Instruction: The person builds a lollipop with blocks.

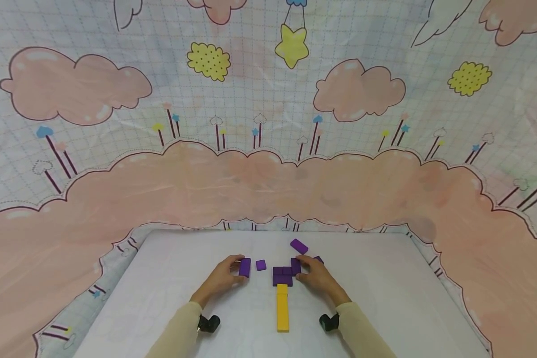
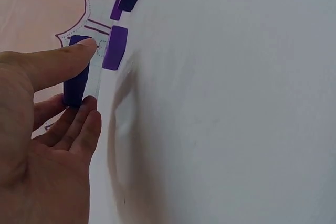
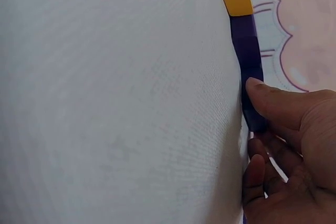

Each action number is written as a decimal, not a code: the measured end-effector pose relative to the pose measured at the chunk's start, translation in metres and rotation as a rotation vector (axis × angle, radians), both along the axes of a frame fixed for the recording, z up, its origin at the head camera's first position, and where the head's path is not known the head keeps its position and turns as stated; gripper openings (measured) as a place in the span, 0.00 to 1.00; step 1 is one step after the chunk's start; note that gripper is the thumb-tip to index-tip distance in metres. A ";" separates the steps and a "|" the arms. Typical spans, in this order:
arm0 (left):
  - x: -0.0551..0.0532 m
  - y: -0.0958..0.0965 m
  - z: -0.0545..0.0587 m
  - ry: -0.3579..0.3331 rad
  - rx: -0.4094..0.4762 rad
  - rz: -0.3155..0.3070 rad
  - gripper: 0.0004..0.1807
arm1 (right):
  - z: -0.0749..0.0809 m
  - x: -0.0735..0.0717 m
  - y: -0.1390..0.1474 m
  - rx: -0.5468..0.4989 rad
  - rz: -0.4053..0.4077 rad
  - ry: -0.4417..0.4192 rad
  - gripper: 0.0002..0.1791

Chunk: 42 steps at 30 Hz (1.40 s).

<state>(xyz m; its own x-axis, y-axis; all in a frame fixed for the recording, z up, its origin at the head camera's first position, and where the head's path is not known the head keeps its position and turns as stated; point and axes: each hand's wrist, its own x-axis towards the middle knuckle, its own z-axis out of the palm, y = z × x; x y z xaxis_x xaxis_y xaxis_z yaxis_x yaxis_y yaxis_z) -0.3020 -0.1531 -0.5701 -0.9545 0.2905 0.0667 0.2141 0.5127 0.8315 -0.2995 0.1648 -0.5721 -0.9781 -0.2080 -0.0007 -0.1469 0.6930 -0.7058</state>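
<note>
My left hand [image 1: 220, 278] grips a purple rectangular block [image 1: 244, 267] between thumb and fingers; in the left wrist view the same block [image 2: 76, 85] stands between the thumb and fingertips. My right hand [image 1: 318, 279] pinches another purple block [image 1: 296, 266], set upright against the right side of a group of purple blocks [image 1: 282, 281]. In the right wrist view, the thumb lies across that block [image 3: 253, 111]. A column of yellow blocks [image 1: 283, 313] runs from the purple group toward me. Between the left hand's block and the group sits a small purple cube [image 1: 260, 265].
Beyond the group, a loose purple block [image 1: 299, 245] lies at an angle. One more purple block [image 1: 318, 259] is partly hidden behind my right hand. Everything lies on a white table [image 1: 161, 278], with a cloud-patterned cloth [image 1: 268, 184] behind it.
</note>
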 end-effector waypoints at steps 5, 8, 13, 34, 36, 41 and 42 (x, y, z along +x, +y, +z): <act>0.006 0.004 0.002 0.013 0.008 -0.053 0.39 | -0.001 0.000 0.000 0.002 -0.003 0.000 0.30; 0.008 0.006 0.002 0.015 -0.005 -0.092 0.38 | -0.001 0.000 0.000 0.008 -0.009 -0.001 0.30; 0.010 0.008 0.002 -0.010 -0.008 -0.141 0.38 | 0.000 0.000 0.000 0.011 -0.008 -0.003 0.30; 0.008 0.022 0.002 0.014 -0.094 -0.155 0.37 | -0.001 -0.001 0.000 0.006 -0.001 -0.001 0.30; 0.008 0.023 0.001 0.021 -0.101 -0.156 0.37 | -0.001 -0.001 0.000 0.008 0.006 0.005 0.30; 0.006 0.026 -0.001 0.007 -0.102 -0.152 0.36 | -0.001 -0.002 0.000 0.013 0.021 0.016 0.30; 0.006 0.026 -0.002 0.007 -0.105 -0.155 0.36 | -0.001 -0.001 0.000 0.012 0.016 0.010 0.30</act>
